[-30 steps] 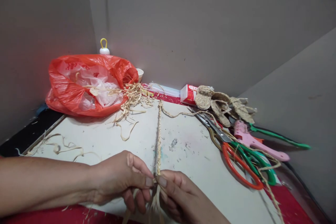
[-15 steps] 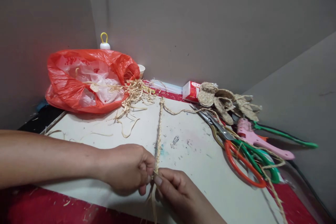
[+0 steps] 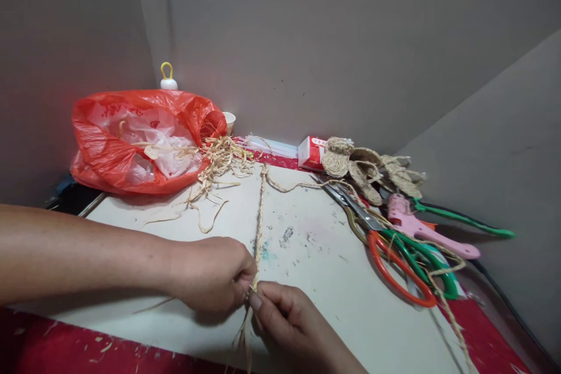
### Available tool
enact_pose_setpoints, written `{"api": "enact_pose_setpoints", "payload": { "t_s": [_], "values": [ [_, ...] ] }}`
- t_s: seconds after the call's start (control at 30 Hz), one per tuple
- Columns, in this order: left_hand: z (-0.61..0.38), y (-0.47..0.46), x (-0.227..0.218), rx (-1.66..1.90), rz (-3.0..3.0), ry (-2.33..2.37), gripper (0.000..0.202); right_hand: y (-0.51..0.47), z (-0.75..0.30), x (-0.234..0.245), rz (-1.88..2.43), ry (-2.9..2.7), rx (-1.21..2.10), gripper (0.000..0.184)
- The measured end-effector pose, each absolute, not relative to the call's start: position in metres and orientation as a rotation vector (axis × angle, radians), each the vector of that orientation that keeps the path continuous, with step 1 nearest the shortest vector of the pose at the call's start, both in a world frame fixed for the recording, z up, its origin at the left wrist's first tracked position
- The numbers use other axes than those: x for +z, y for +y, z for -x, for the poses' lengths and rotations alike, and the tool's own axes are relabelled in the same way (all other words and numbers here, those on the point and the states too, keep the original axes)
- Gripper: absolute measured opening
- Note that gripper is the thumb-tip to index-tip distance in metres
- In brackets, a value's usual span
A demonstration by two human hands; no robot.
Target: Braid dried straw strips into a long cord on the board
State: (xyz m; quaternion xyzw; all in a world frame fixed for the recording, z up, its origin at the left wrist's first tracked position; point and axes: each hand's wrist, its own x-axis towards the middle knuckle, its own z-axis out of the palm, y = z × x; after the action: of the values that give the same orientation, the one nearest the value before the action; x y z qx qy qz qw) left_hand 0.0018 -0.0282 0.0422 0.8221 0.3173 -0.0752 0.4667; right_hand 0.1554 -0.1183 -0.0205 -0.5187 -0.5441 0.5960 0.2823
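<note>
A pale braid of straw-like fibre runs from the far edge of the white board straight toward me. At its near end my left hand is closed, thumb and fingers pinching the fibre strands. Right beside it, my right hand grips the same end between thumb and forefinger. Loose strands hang below both hands. The fingertips nearly touch, and they hide the spot where the braid turns into loose fibre.
A red plastic bag with fibre scraps spilling out stands at the back left. On the right lie orange-handled scissors, green-handled scissors, a pink glue gun, green-handled pliers and woven pieces. A red-and-white box sits behind.
The view has shifted slightly, so most things appear a little further left. Both hands stay at the braid's near end, and the left hand's fingers have closed in more tightly on the strands.
</note>
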Motion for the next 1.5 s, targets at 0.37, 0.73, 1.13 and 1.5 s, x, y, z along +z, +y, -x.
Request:
{"api": "enact_pose_setpoints", "payload": {
  "t_s": [0.37, 0.73, 1.13, 1.5],
  "values": [
    [0.002, -0.026, 0.029, -0.332, -1.533, 0.752, 0.006, -0.118, -0.156, -0.020, 1.335, -1.568, 1.582, 0.050],
    [-0.004, -0.060, 0.033, -0.145, -1.138, 0.941, 0.012, -0.123, -0.142, -0.012, 1.161, -1.098, 1.835, 0.048],
    [0.000, -0.076, 0.037, 0.037, -1.219, 0.975, 0.009, -0.119, -0.149, -0.016, 0.976, -0.779, 2.092, 0.036],
    [0.009, -0.074, 0.037, 0.079, -1.784, 0.984, 0.018, -0.126, -0.139, -0.013, 1.036, -0.730, 2.005, 0.050]
  ]
}}
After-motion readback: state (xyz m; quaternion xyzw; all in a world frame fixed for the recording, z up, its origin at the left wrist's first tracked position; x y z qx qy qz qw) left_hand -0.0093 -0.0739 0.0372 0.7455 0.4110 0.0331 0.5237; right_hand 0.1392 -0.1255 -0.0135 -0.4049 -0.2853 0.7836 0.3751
